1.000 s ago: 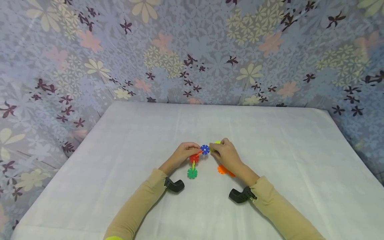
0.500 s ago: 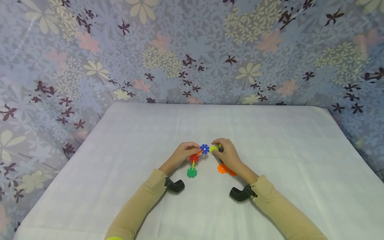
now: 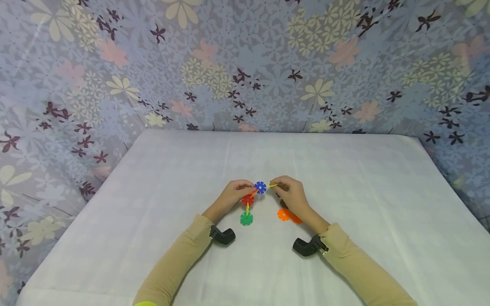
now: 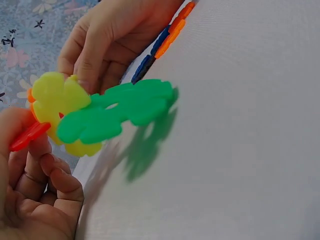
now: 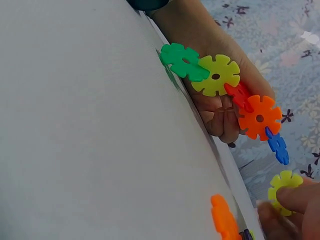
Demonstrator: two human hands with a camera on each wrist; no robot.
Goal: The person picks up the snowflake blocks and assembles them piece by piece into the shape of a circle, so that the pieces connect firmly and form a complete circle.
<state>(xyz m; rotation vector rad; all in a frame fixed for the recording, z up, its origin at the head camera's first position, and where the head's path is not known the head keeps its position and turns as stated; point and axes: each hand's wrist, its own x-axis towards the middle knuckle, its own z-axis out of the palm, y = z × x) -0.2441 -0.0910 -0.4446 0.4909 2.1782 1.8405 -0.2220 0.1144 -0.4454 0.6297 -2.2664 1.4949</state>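
Observation:
A chain of slotted plastic snowflake discs hangs between my hands: green [image 5: 175, 52], yellow [image 5: 225, 67], red [image 5: 236, 91], orange [image 5: 250, 112] and blue [image 3: 260, 187], each joined at its slots. My left hand [image 3: 234, 194] pinches the chain around the red and orange discs. Facing the blue end, my right hand [image 3: 294, 197] pinches a second yellow disc [image 5: 280, 181] between thumb and fingers. In the right wrist view a small gap separates that disc from the blue one. The green end hangs nearest my body, above the white tabletop.
Loose orange discs [image 3: 283, 214] lie on the white-covered table [image 3: 183, 170] under my right hand, with dark blue discs [image 4: 144, 68] beside them. A floral curtain [image 3: 245, 63] rises behind the table. Both wrists carry black camera mounts [image 3: 306, 247].
My right hand has drawn slightly away from the blue disc and turned its yellow disc from face-on to edge-on. The chain in my left hand has risen a little.

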